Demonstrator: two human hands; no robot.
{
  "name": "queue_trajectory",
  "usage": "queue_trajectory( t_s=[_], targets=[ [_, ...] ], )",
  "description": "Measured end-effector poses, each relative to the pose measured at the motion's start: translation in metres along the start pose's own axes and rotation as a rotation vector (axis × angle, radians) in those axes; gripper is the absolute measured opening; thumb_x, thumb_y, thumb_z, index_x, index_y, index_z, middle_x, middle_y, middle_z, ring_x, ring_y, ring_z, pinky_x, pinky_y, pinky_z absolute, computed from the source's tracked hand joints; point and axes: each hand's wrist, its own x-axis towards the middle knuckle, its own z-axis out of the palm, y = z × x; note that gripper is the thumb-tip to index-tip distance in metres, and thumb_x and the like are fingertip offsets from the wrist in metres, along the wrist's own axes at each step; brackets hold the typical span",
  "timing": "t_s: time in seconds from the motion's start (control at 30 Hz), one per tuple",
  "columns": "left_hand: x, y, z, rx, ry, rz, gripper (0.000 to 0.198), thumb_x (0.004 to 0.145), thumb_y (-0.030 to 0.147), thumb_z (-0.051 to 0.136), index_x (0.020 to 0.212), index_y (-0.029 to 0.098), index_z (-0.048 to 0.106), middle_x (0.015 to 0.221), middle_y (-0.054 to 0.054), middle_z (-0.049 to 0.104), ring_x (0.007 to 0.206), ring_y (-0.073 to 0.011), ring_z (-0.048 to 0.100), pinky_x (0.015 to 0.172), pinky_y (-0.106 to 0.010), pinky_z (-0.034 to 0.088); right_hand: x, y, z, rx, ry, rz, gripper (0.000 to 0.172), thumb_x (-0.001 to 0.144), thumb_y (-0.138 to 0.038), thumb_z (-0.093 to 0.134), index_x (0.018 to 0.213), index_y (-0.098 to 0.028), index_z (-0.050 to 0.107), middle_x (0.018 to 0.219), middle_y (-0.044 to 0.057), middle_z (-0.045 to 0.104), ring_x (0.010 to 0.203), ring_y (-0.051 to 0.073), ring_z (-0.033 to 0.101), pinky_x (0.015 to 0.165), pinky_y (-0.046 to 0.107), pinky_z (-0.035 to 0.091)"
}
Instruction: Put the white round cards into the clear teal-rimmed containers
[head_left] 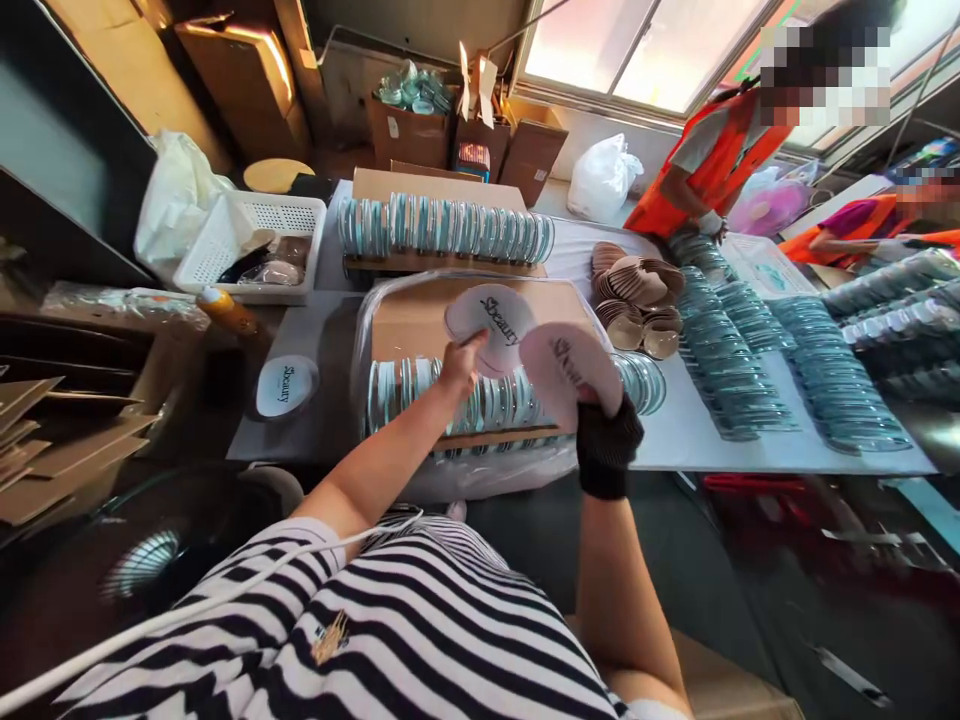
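Observation:
Bare and closed, my left hand (463,365) pinches the lower edge of a round white card (491,312) printed with dark "beauty" lettering. My right hand (609,445), in a black knitted glove, grips a second round card (562,365) with similar, shaded lettering. Both cards are held up side by side. Beneath them is a plastic-lined carton (409,320) with a row of clear round pieces (397,385) standing on edge, partly hidden by my left arm and the cards. Another printed round piece (285,387) lies flat on the table at left.
Behind the carton stands another row of clear rounds (450,228). Brown round pieces (637,290) are heaped at right, beside long stacks of clear rounds (727,370). A white basket (247,215) and an orange-brown bottle (225,310) are left. A person in an orange vest (720,150) works at far right.

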Motion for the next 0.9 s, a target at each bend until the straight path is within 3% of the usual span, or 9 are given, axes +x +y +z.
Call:
queue_trajectory(
  t_s=[0.07, 0.17, 0.27, 0.4, 0.67, 0.9],
  targets=[
    [0.011, 0.008, -0.007, -0.025, 0.037, 0.016, 0.033, 0.064, 0.012, 0.082, 0.095, 0.013, 0.073, 0.096, -0.009, 0.077, 0.110, -0.0275, 0.067, 0.104, -0.044, 0.047, -0.027, 0.014, -0.016, -0.151, -0.190, -0.103, 0.041, 0.083, -0.053, 0.053, 0.089, -0.015, 0.070, 0.072, 0.010, 0.068, 0.063, 0.020, 0.058, 0.056, 0.028, 0.036],
    [0.018, 0.009, -0.018, -0.033, 0.045, 0.001, 0.032, 0.064, 0.011, 0.082, 0.095, 0.012, 0.072, 0.093, -0.009, 0.077, 0.107, -0.0266, 0.068, 0.105, -0.044, 0.046, -0.068, 0.022, -0.007, -0.320, -0.405, -0.203, 0.035, 0.088, -0.043, 0.049, 0.093, -0.016, 0.071, 0.069, 0.008, 0.067, 0.054, 0.015, 0.051, 0.053, 0.026, 0.027],
    [0.018, 0.004, -0.024, -0.045, 0.026, 0.010, 0.028, 0.066, 0.010, 0.080, 0.092, 0.012, 0.072, 0.090, -0.009, 0.077, 0.102, -0.0257, 0.070, 0.104, -0.045, 0.047, -0.082, 0.011, 0.023, -0.418, -0.427, -0.232, 0.037, 0.094, -0.037, 0.041, 0.102, -0.014, 0.069, 0.073, 0.008, 0.068, 0.056, 0.013, 0.052, 0.055, 0.025, 0.024],
    [0.018, 0.004, -0.024, -0.062, 0.032, -0.031, 0.030, 0.067, 0.010, 0.079, 0.096, 0.012, 0.072, 0.093, -0.010, 0.077, 0.103, -0.0270, 0.070, 0.103, -0.048, 0.048, -0.071, -0.007, 0.051, -0.454, -0.493, -0.292, 0.034, 0.098, -0.033, 0.037, 0.105, -0.013, 0.065, 0.079, 0.009, 0.070, 0.065, 0.014, 0.057, 0.058, 0.026, 0.023],
    [0.017, 0.005, -0.024, -0.092, 0.027, -0.037, 0.038, 0.063, 0.011, 0.082, 0.099, 0.012, 0.073, 0.096, -0.010, 0.077, 0.108, -0.0272, 0.068, 0.105, -0.046, 0.045, -0.068, 0.005, 0.062, -0.477, -0.578, -0.090, 0.031, 0.099, -0.035, 0.037, 0.110, -0.015, 0.058, 0.086, 0.008, 0.069, 0.066, 0.015, 0.057, 0.057, 0.026, 0.021],
    [0.015, 0.007, -0.024, -0.096, 0.010, -0.052, 0.044, 0.059, 0.012, 0.086, 0.102, 0.013, 0.073, 0.091, -0.008, 0.077, 0.110, -0.0268, 0.067, 0.108, -0.044, 0.043, -0.063, 0.004, 0.089, -0.375, -0.505, -0.127, 0.026, 0.098, -0.030, 0.042, 0.094, -0.015, 0.064, 0.078, 0.006, 0.066, 0.063, 0.013, 0.051, 0.059, 0.024, 0.024]
  ],
)
